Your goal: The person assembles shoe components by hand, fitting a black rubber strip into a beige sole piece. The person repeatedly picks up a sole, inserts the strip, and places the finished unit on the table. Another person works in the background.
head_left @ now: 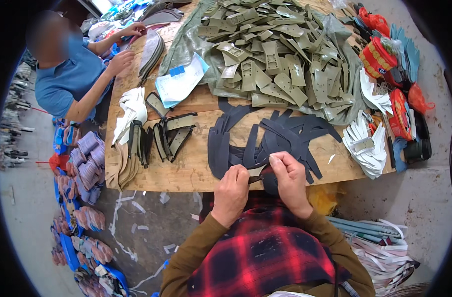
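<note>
Close to the table's near edge, my left hand (230, 194) is closed, its fingertips pinching one end of a dark fabric strip (270, 184). My right hand (291, 184) is closed on the same strip, thumb on top, and part of the strip hangs below the fingers. Fingers hide much of the piece between the hands. Just beyond them lies a loose heap of dark navy curved strips (280, 133). Farther back, a large pile of olive-green plastic plates with holes (270, 54) rests on a grey-green sheet (186, 37).
Left on the wooden table (186, 175) are white strips (132, 113), beige strips (121, 166), black-edged olive pieces (171, 133) and a paper (182, 81). White pieces (365, 143) and red packages (377, 57) line the right side. A person in blue (75, 84) works at left, near bundles (87, 158).
</note>
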Demonstrator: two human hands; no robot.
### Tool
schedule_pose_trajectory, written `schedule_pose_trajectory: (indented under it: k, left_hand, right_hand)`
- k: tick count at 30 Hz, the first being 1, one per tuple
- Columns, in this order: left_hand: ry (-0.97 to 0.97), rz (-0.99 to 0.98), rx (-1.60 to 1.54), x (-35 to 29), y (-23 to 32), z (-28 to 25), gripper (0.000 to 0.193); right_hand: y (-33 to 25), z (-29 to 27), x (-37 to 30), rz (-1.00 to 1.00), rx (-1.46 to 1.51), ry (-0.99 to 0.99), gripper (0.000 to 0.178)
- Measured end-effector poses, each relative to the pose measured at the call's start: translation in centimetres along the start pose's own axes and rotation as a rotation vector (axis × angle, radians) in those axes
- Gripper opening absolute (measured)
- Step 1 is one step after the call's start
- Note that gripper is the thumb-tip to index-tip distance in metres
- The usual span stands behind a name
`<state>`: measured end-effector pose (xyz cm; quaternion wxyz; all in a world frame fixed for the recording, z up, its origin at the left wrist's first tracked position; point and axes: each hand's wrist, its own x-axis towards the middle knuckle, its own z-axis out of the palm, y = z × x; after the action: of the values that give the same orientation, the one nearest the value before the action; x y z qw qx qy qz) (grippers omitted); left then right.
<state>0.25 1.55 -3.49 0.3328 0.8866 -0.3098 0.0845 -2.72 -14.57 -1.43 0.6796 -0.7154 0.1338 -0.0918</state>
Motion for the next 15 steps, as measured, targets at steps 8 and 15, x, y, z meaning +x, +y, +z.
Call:
schedule_pose_trajectory:
  k: [8, 15]
  left_hand:
    - [-0.139, -0.3, -0.562, 1.3, 0.8, -0.6, 0.025]
    - [-0.468, -0.451, -0.964, 1.8, 2.0, -2.5, 0.022]
  right_hand:
    - [-2.7, -1.6, 1.4, 0.09, 0.417, -0.119, 0.02]
    - [-0.7, -2.7, 2.4, 0.108, 0.358, -0.445, 0.02]
